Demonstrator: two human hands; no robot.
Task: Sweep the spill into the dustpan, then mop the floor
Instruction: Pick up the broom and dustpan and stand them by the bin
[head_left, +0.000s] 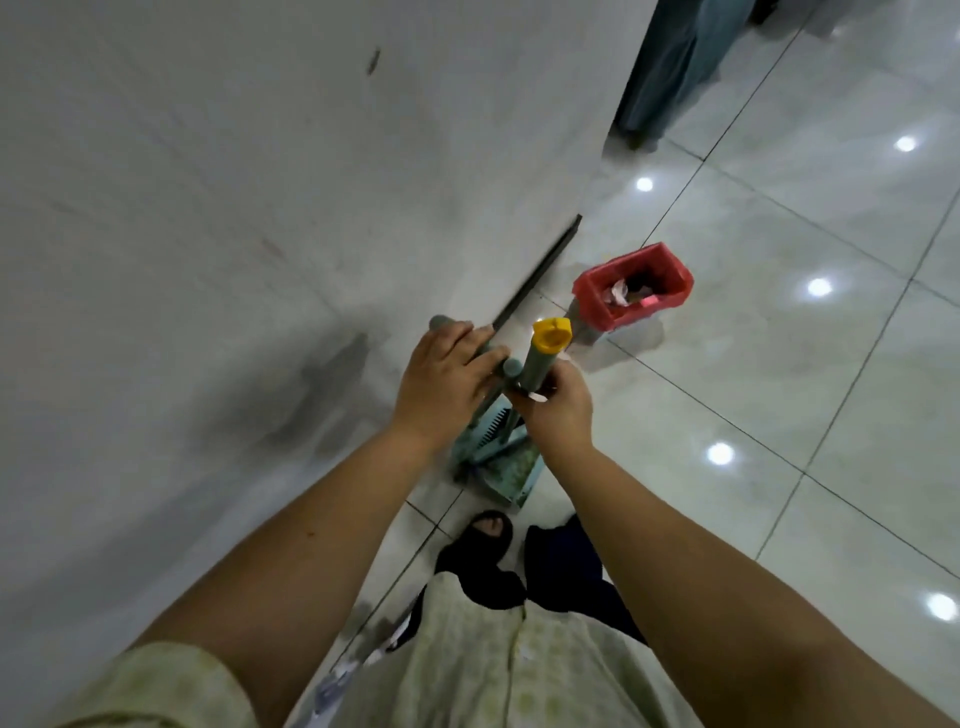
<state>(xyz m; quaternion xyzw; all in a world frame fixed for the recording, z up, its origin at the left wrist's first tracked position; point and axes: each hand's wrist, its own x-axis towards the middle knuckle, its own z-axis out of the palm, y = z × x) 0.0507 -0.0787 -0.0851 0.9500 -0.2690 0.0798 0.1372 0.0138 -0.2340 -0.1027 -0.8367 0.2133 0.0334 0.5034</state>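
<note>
Two upright handles: left hand (447, 384) fingers grip the dustpan (498, 462), right hand (558, 410) the broom (543, 353).

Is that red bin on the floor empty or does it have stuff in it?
Not empty. The red bin stands upright on the tiled floor, and scraps of pink and pale litter show inside its open top.

Beside the wall we see a red bin (632, 285)

We find it standing on the glossy tiled floor (779, 364), scraps inside, near the wall (208, 208); grey-blue fabric (675, 62) hangs at the wall's far corner.
</note>
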